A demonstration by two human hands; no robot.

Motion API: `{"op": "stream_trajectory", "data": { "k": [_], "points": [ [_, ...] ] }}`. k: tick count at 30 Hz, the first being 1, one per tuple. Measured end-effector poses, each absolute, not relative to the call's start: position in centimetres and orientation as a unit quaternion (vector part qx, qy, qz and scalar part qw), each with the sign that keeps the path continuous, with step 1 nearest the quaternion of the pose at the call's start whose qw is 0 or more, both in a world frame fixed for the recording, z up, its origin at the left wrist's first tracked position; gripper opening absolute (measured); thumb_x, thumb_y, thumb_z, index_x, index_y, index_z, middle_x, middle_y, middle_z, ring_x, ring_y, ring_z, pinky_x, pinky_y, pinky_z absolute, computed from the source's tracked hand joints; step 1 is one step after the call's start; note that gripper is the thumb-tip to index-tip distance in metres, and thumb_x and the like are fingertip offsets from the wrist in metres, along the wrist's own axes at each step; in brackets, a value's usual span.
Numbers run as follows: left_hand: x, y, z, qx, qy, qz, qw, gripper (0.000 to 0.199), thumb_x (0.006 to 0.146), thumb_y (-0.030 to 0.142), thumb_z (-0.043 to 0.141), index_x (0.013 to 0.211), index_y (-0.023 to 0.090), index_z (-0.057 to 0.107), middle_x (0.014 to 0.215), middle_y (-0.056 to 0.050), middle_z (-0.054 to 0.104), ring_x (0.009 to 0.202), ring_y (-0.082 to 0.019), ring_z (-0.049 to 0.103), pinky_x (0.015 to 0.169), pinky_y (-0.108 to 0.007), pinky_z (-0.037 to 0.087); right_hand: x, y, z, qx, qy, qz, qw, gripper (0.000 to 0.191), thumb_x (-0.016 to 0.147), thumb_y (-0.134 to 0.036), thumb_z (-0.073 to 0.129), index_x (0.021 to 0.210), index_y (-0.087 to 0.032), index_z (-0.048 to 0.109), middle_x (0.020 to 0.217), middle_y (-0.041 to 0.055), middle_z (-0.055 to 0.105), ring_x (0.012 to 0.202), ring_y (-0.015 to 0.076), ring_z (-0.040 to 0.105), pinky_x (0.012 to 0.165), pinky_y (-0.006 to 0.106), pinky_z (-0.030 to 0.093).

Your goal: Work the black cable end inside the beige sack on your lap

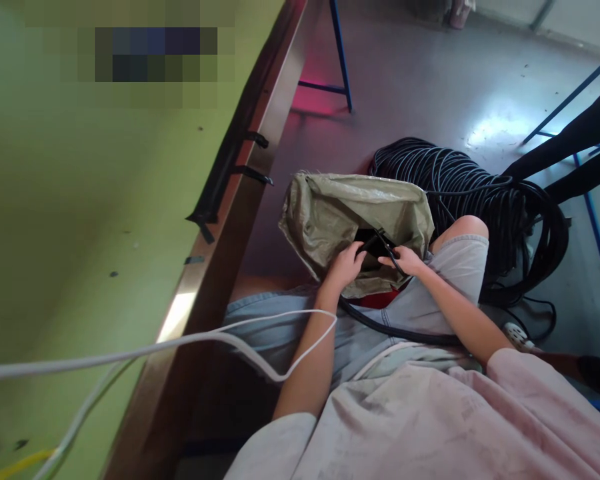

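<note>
An olive woven sack (pixel 365 187) with a wide mouth stands between my legs, and both hands are over its opening. My right hand (pixel 404 260) is closed round a slim dark tool that looks like scissors (pixel 386 245), its tip pointing away from me into the sack. At the sack's near left side, my left hand (pixel 347 265) has its fingers bent round a thin black piece, seemingly a cable end. A thicker black cable (pixel 380 327) runs across my lap and passes by my left wrist. The sack's inside is dark, so its contents are hidden.
A green-topped table (pixel 155 167) with a metal edge is at my left; white cables (pixel 180 341) hang off it. Large coils of black cable (pixel 445 180) lie beyond my right knee. A power strip (pixel 515 333) and another person's dark-clad legs (pixel 575 140) are at the right.
</note>
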State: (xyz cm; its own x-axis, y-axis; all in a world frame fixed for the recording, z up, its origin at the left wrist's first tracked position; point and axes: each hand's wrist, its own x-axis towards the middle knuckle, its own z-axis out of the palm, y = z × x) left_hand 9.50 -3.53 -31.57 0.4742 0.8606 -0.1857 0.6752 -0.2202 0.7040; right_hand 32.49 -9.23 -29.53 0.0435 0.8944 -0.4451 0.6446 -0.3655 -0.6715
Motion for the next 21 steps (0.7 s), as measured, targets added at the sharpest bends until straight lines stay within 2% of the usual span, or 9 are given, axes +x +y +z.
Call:
{"op": "stream_trajectory", "data": {
  "k": [3,6,11,15,21],
  "points": [
    [9.4,-3.6,-31.8,0.771,0.491,0.114,0.388,0.039,0.105,0.028,0.046,0.139,0.016,0.061,0.135,-0.016,0.069,0.122,-0.027,0.068,0.105,-0.038,0.052,32.5,-9.2,-29.6,-0.699,-0.535,0.453,0.144,0.064,0.081,-0.080,0.068,0.076,-0.017,0.065,0.068,0.0026,0.064,0.068,0.0164,0.059,0.062,0.024,0.040],
    [9.4,-3.6,-31.8,0.762,0.503,0.090,0.398,0.042,0.107,0.029,0.042,0.142,0.014,0.059,0.125,-0.017,0.074,0.111,-0.027,0.072,0.099,-0.038,0.054,32.7,-9.2,-29.7,-0.703,-0.498,0.490,0.135,0.066,0.084,-0.082,0.063,0.075,-0.017,0.067,0.057,0.0019,0.061,0.059,0.0171,0.061,0.057,0.025,0.039],
    [9.6,-3.6,-31.3,0.752,0.534,0.075,0.380,0.042,0.108,0.029,0.039,0.140,0.012,0.060,0.115,-0.017,0.076,0.106,-0.027,0.073,0.094,-0.036,0.054,32.8,-9.1,-30.1,-0.695,-0.515,0.469,0.179,0.065,0.085,-0.082,0.061,0.075,-0.017,0.065,0.064,0.0019,0.064,0.062,0.0160,0.060,0.059,0.024,0.039],
    [9.7,-3.5,-30.8,0.742,0.570,0.098,0.340,0.037,0.106,0.028,0.047,0.134,0.011,0.062,0.117,-0.019,0.075,0.110,-0.029,0.073,0.095,-0.035,0.054,32.5,-9.2,-30.4,-0.679,-0.565,0.447,0.141,0.066,0.087,-0.081,0.059,0.071,-0.017,0.061,0.066,0.0012,0.059,0.063,0.0148,0.055,0.059,0.025,0.036],
    [9.6,-3.7,-30.5,0.760,0.558,0.081,0.323,0.032,0.101,0.025,0.059,0.130,0.014,0.068,0.119,-0.017,0.076,0.112,-0.028,0.072,0.097,-0.033,0.054,32.3,-9.5,-30.2,-0.677,-0.577,0.446,0.096,0.063,0.088,-0.077,0.064,0.076,-0.016,0.065,0.073,0.0026,0.062,0.069,0.0150,0.055,0.061,0.024,0.036]
  ]
}}
